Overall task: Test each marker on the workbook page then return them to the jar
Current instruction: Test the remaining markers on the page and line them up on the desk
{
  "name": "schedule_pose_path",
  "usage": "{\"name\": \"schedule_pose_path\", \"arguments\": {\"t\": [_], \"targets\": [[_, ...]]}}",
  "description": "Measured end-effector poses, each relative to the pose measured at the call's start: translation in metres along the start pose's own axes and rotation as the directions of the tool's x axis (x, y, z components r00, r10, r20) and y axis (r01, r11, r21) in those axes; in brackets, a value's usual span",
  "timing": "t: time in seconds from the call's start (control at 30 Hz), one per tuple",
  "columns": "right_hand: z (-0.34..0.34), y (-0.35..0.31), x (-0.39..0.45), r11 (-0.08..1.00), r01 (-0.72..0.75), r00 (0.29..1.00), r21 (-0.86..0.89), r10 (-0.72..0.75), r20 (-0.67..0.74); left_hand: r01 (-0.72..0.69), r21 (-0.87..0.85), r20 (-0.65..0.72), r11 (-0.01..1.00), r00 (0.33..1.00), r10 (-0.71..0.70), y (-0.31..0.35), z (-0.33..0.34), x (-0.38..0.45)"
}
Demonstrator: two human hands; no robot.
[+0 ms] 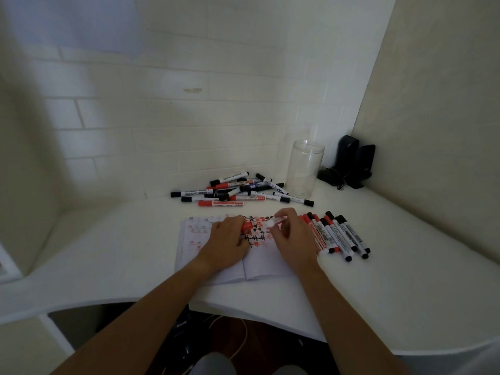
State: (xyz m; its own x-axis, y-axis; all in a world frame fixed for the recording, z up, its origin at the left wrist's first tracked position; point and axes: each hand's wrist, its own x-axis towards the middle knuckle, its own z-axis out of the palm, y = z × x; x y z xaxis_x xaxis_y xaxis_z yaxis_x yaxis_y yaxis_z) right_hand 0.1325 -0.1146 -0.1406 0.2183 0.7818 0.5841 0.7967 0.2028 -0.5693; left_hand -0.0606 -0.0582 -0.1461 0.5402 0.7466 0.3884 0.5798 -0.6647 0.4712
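Note:
An open workbook [265, 263] lies on the white desk, its upper page covered with red and black test marks [257, 234]. My left hand [227, 244] rests on the page and grips a red marker cap [246, 226]. My right hand [292, 236] pinches the white marker body [273, 221] just to the right of the cap, over the marks. A clear glass jar [304, 169] stands upright behind, with no markers in it. A loose pile of markers [238, 189] lies left of the jar. A tidy row of several markers [335, 234] lies right of my right hand.
A black device with a cable [351, 166] sits in the back right corner by the wall. A tiled wall runs behind the desk. The desk's front edge [243, 307] curves in toward me, with cables on the floor below.

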Motion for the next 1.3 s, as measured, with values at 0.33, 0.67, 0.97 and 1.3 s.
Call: {"name": "schedule_pose_path", "arguments": {"t": [0.33,0.67,0.97,1.3], "targets": [[-0.013,-0.002,0.000,0.809,-0.368,0.930,0.458,0.317,0.187,-0.004,0.022,-0.002,1.000,1.000,0.004,0.002,0.000,0.000],[-0.013,-0.007,-0.001,0.800,-0.496,0.868,0.338,0.452,0.205,0.022,0.041,-0.004,0.999,1.000,-0.022,0.000,0.002,0.004],[-0.012,-0.008,-0.002,0.833,-0.473,0.881,0.286,0.446,0.156,0.054,0.046,0.016,0.998,0.998,-0.054,-0.003,0.003,0.005],[-0.014,-0.008,-0.003,0.841,-0.478,0.879,0.255,0.456,0.143,0.051,0.041,0.025,0.998,0.998,-0.052,-0.002,0.002,0.004]]}}
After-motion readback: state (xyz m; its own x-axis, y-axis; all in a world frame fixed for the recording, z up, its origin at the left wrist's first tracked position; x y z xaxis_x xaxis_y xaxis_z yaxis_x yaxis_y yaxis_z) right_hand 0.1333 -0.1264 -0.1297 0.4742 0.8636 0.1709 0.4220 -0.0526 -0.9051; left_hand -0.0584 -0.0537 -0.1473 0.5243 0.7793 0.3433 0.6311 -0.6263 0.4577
